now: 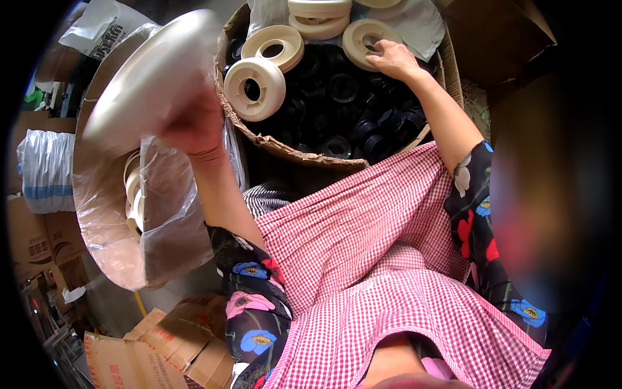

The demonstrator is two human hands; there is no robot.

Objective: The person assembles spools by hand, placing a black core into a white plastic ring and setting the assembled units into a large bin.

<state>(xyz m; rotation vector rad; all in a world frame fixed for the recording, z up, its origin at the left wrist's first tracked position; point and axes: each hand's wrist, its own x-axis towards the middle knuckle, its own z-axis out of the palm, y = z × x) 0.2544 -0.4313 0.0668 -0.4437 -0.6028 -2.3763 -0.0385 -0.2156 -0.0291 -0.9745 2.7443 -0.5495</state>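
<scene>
Head view: the left hand [194, 123] is up high and blurred, closed on a big cream disc [152, 71] that tilts above a plastic-lined box [103, 214]. Inside that liner, more cream rings [133, 194] sit stacked against the wall. The right hand [392, 58] stretches forward, fingers spread and resting on a cream spool [364, 35] at the far side of a cardboard box [285, 146]. That box is full of small black rings [350, 104], with more cream spools lying on top: one [254, 89] near the front rim, one [273, 45] just behind it, and another [319, 19] at the back. Whether the right hand actually grips its spool, I cannot tell. A pink checked apron [363, 259] fills the lower frame, flowered sleeves [253, 305] either side. Flattened cartons [162, 350] lie lower left.
</scene>
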